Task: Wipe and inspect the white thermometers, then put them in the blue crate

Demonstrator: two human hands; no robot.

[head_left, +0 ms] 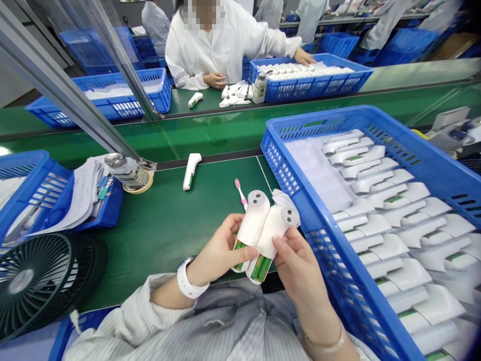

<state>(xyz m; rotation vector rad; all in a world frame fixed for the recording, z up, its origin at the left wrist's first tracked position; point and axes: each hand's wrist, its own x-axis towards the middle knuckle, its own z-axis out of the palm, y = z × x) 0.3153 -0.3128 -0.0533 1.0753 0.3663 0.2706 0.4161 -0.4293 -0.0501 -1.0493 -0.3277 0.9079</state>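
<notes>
Two white handheld devices with green-filled openings are held side by side in front of me. My left hand (229, 245) has its fingers closed round the left white device (252, 223), thumb across its lower part. Fingers of my right hand (298, 255) grip the right white device (271, 233). Each device shows a round grey end with two dark spots. A crumpled white cloth (281, 199) touches the right device near the crate. Behind the devices lies a pink and white toothbrush (241, 193). Another white device (191, 171) rests farther back on the green table (158, 230).
At right stands a blue crate (319, 210) with rows of white devices. A bottle (128, 171) on a tape roll, papers (80, 193) and a black fan (33, 286) are at left. A person (221, 45) sits opposite, one hand on another crate (311, 86).
</notes>
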